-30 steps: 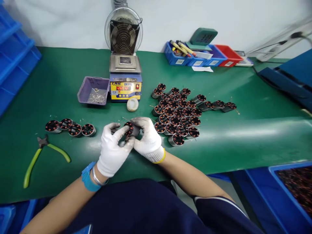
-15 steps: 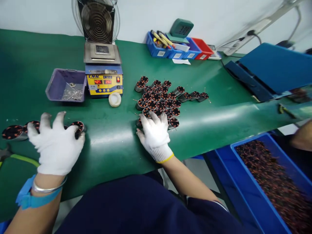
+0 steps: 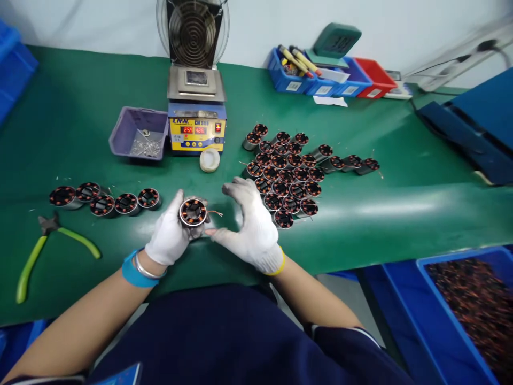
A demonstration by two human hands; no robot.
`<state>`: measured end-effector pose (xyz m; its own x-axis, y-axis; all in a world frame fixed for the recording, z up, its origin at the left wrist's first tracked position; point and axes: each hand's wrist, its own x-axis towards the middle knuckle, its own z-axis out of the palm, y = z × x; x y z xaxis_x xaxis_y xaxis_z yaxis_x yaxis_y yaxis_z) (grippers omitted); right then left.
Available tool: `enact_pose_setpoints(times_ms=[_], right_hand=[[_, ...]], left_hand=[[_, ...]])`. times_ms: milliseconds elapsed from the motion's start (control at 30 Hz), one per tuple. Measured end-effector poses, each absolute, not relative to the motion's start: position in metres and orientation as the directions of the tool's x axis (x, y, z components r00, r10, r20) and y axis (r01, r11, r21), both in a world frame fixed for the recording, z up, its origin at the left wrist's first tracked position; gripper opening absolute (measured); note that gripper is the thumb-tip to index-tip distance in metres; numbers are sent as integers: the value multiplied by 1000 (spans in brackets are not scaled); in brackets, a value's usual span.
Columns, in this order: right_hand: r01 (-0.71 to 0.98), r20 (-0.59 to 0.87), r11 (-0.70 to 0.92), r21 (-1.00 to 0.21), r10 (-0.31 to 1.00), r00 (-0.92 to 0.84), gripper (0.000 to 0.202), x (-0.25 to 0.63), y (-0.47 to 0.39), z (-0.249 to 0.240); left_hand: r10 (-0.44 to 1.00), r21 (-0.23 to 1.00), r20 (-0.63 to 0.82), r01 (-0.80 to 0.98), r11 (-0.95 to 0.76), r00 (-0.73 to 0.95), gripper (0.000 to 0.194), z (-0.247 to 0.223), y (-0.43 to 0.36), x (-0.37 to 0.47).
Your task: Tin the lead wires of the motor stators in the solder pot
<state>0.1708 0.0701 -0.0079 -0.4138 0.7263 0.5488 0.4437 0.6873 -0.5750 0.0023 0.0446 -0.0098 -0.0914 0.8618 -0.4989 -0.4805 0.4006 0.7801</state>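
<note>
A motor stator (image 3: 193, 213), a short metal cylinder with copper windings and thin wire ends sticking out to the right, is in my left hand (image 3: 170, 233). The white-gloved fingers wrap round it, and its wound face points up. My right hand (image 3: 251, 227), also gloved, is empty, thumb and fingers apart, just right of the wire ends. Beyond it stands a cluster of many similar stators (image 3: 286, 176). To the left of my left hand, several more stators (image 3: 126, 203) stand in a loose row.
Green-handled cutters (image 3: 50, 225) lie at the left. Behind are a purple scrap bin (image 3: 138, 111), a yellow-fronted solder pot (image 3: 197, 133) and a round white-centred pad (image 3: 209, 160). Small blue and red bins (image 3: 372, 78) line the wall. A blue crate of parts (image 3: 425, 267) stands lower right.
My left hand has left the row at the left and now holds a stator before me. My right hand has come off the cluster and opened. The view has shifted left.
</note>
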Motion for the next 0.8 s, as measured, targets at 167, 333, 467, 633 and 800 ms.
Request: enact_pose_setpoints(times_ms=[167,333,467,633,800], right_hand=[[323,426,558,-764,813,-398,21,166,74,-18],[353,472,633,-689,762,-444,8,163,81,-3],[397,460,770,-500,624,-631,7,166,92,27],[343,427,928,-145,371,-824,10,162,105,59],[328,416,944,-22,307,-856,13,154,100,86]], left_hand=[[773,567,-634,-692,447,-20,48,-4,46,-4],[820,489,-567,-770,409,76,20,-4,46,-6],[846,495,-441,-706,507,299,23,-7,43,-11],[810,565,-404,-580,586,425,31,-9,40,-11],[862,504,-470,-860,84,-191,28,-12,47,-14]])
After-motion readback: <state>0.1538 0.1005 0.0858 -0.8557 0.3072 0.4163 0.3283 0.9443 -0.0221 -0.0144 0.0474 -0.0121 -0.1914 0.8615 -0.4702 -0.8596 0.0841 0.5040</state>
